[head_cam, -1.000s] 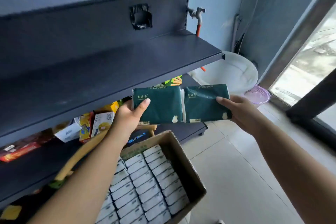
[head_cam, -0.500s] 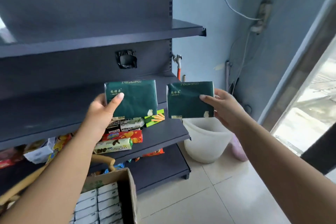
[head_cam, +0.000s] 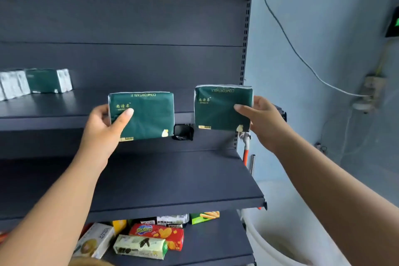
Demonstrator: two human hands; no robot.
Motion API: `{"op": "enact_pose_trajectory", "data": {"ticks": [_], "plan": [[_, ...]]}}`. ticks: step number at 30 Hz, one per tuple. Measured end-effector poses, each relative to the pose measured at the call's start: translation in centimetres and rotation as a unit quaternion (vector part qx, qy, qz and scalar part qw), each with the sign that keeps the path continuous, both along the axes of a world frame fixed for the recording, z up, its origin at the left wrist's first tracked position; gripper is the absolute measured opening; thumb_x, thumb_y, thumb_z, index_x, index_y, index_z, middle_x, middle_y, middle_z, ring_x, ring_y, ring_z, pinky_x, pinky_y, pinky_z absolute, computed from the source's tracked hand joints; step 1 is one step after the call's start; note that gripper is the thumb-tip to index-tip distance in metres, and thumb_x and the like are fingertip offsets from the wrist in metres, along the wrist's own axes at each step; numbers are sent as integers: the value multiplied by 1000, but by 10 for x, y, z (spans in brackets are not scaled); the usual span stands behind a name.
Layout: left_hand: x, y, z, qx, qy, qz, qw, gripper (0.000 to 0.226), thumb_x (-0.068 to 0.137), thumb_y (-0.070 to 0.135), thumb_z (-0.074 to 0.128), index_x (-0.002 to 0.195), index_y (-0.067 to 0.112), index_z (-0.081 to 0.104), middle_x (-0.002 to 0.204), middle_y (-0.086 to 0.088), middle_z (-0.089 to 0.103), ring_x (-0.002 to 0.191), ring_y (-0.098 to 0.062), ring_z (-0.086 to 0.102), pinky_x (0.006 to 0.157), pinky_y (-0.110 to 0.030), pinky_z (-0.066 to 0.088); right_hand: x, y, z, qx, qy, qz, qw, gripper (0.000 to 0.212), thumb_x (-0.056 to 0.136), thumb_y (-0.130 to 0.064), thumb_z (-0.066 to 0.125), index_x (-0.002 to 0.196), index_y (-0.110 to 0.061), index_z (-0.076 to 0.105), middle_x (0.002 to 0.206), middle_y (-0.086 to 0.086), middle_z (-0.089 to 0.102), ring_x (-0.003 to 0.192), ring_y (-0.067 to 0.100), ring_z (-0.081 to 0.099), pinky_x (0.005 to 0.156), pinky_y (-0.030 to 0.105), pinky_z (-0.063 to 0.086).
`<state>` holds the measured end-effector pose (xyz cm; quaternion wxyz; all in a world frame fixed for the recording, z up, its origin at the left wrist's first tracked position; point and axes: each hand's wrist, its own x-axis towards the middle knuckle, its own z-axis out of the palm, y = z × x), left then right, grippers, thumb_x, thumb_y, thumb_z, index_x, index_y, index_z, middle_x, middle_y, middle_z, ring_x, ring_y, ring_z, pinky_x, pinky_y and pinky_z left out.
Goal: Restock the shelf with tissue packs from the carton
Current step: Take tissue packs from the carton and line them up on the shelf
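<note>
My left hand [head_cam: 105, 127] grips a dark green tissue pack [head_cam: 146, 116] by its left edge, thumb across the front. My right hand [head_cam: 263, 121] grips a second green tissue pack [head_cam: 220, 108] by its right edge. Both packs are upright, held side by side in front of the upper dark shelf [head_cam: 64, 112]. Several tissue packs [head_cam: 34, 82] stand in a row on that shelf at the far left. The carton is out of view.
An empty dark shelf board [head_cam: 172, 183] lies below the hands. The lowest visible shelf holds snack boxes [head_cam: 149, 239]. A white bucket [head_cam: 287, 233] stands at the lower right, beside a tap with an orange handle [head_cam: 245, 153]. A cable [head_cam: 302, 60] runs down the blue wall.
Both hands have lifted the two packs from above the carton up to the level of the upper shelf. The view has tilted up and the carton has dropped out of sight.
</note>
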<state>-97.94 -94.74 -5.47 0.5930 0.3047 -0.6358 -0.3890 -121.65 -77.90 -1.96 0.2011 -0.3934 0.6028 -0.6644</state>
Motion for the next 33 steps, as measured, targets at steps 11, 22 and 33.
{"op": "enact_pose_trajectory", "data": {"ticks": [11, 22, 33], "plan": [[-9, -75, 27, -26, -51, 152, 987, 33, 85, 31, 65, 108, 13, 49, 107, -3, 58, 97, -19, 55, 84, -30, 41, -35, -134, 29, 38, 65, 74, 994, 18, 86, -23, 65, 96, -8, 64, 100, 17, 70, 75, 23, 62, 67, 34, 44], [-12, -124, 36, 6, -181, 318, 931, 49, 84, 37, 64, 121, 10, 44, 102, 1, 51, 91, -18, 47, 76, -29, 34, -61, -256, 40, 170, 193, 193, 947, 46, 79, -20, 73, 114, -1, 51, 118, 19, 61, 90, 26, 61, 82, 42, 54], [34, -168, 35, 88, -234, 459, 853, 36, 87, 40, 59, 89, 12, 36, 74, -2, 39, 64, -20, 40, 55, -32, 28, -2, -357, 45, 164, 253, 259, 917, 36, 80, -25, 73, 77, -15, 39, 102, 10, 57, 98, 30, 63, 79, 43, 56]]}}
